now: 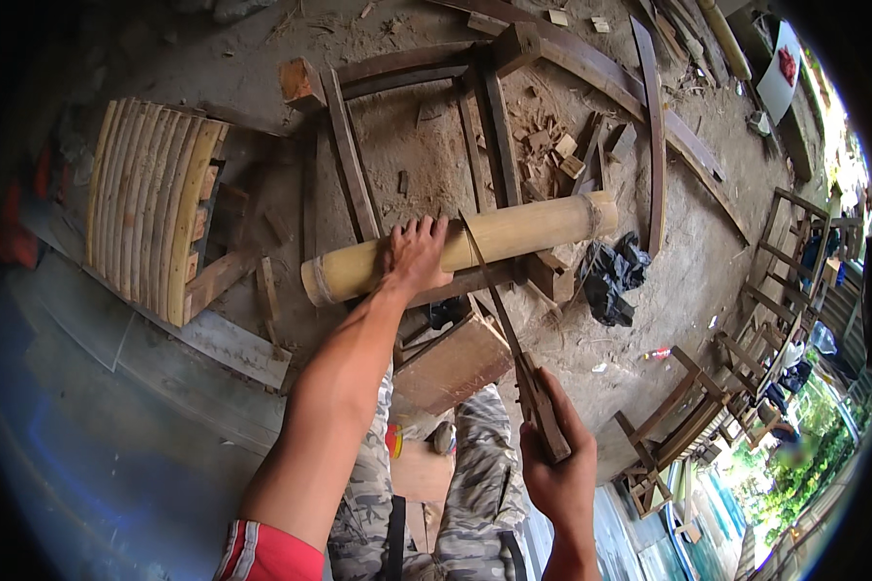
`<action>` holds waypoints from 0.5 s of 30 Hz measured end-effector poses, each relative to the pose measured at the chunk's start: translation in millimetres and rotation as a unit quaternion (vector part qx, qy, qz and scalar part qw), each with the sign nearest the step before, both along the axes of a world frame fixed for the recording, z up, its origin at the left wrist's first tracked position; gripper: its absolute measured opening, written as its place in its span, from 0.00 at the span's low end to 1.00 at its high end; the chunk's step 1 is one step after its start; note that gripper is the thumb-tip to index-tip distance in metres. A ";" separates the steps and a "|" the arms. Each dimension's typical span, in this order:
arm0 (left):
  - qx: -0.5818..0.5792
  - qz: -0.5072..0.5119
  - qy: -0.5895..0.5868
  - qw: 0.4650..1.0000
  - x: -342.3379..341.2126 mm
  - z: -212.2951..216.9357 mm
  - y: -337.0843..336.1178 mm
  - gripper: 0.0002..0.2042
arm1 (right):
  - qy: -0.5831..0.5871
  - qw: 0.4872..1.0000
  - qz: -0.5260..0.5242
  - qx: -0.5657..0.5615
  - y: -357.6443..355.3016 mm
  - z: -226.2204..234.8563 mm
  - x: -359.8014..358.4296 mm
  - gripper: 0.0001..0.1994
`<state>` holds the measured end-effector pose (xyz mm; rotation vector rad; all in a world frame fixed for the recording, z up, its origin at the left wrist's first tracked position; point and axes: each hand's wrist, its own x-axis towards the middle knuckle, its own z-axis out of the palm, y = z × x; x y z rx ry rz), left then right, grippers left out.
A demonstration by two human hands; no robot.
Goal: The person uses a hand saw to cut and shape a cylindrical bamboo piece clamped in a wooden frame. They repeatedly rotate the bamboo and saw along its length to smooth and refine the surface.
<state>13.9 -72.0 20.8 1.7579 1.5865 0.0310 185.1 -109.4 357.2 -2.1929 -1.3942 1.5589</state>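
Note:
A thick, pale yellow bamboo pole (528,229) lies crosswise in front of me, resting on a dark wooden frame (500,136). My left hand (418,256) presses down on the bamboo left of its middle, fingers curled over the top. In my right hand (564,474) is the wooden handle of a handsaw, gripped below the pole. The saw's long narrow blade (500,302) slants up and away, crossing the bamboo just right of my left hand. Whether its teeth have cut into the bamboo I cannot tell.
A slatted wooden piece (150,208) stands at the left. Beneath the pole, near my knees, is a wooden board (455,368). A black plastic bag (612,281) lies right of the frame, with wood offcuts (550,150) behind. Wooden frames (693,402) stand at the right.

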 end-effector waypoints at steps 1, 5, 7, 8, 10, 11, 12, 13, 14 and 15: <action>0.000 0.002 0.000 1.000 -0.3 -2.2 2.5 0.53 | 0.002 1.000 -0.002 -0.002 -0.3 -5.0 1.7 0.32; -0.021 -0.022 -0.013 0.999 10.8 -0.3 -5.2 0.53 | 0.037 0.997 0.037 0.053 65.2 -158.7 -14.1 0.32; -0.024 -0.021 -0.008 0.999 5.9 -2.5 5.6 0.53 | 0.007 1.000 0.006 -0.005 86.9 -172.3 -18.9 0.32; 0.062 0.006 -0.002 0.998 6.7 -12.4 -5.9 0.53 | 0.012 0.998 0.031 0.047 69.4 -173.8 -18.1 0.32; 0.034 -0.007 0.016 0.999 3.0 -13.8 -1.1 0.52 | -0.007 0.998 0.059 0.017 46.6 -129.9 -19.3 0.33; 0.105 -0.004 0.053 0.993 0.8 -23.6 -8.9 0.50 | 0.033 0.992 0.057 0.107 29.5 -111.1 -13.0 0.32; 0.100 -0.010 0.044 0.994 -0.4 -19.9 -7.6 0.50 | 0.031 0.996 0.035 0.071 13.4 -79.6 -7.0 0.31; 0.066 -0.007 0.031 0.997 2.4 -12.1 -10.0 0.52 | 0.020 0.998 0.040 0.051 5.3 -41.5 -5.1 0.31; 0.040 -0.004 0.018 0.999 3.9 -4.9 -3.8 0.53 | 0.006 0.999 0.043 0.029 -3.2 -11.9 -1.1 0.32; 0.015 -0.003 0.008 1.000 1.6 -1.7 1.4 0.55 | -0.001 1.000 0.009 -0.007 -5.8 6.4 -3.1 0.33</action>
